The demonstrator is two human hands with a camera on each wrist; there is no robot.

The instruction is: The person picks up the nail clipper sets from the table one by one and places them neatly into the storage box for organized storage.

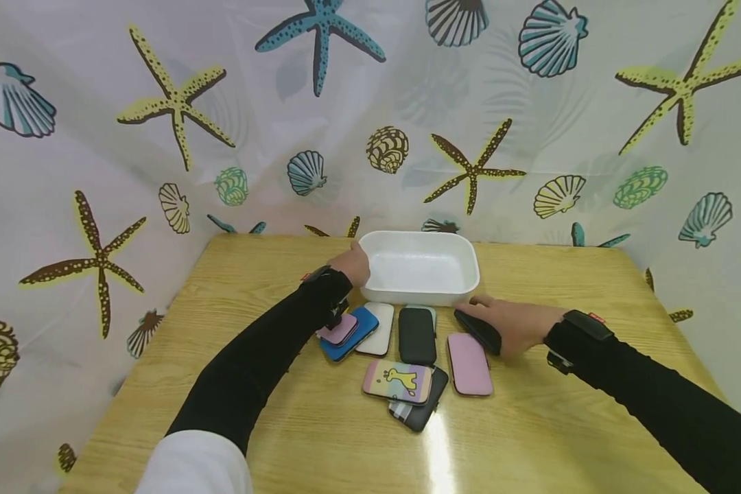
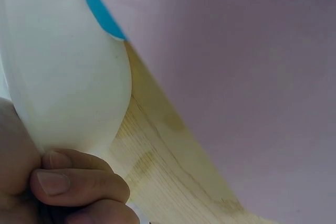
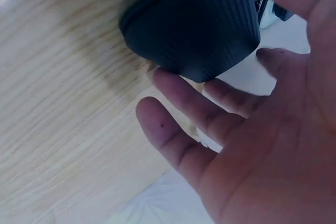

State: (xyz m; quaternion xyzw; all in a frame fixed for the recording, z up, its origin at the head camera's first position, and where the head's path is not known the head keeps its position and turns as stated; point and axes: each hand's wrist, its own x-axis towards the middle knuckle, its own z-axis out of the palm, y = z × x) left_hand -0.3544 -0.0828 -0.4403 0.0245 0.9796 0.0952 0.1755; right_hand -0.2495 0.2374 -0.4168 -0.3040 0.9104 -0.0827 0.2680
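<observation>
On the tabletop, a white bin stands beyond several cases. The left hand curls its grip on the bin's left end; the right hand's grip holds a tilted black case beside a pink case.

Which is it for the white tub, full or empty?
Empty; the head view shows only bare white floor inside the white tub.

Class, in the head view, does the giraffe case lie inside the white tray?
No, the giraffe case lies outside the white tray, partly on top of a dark case.
</observation>
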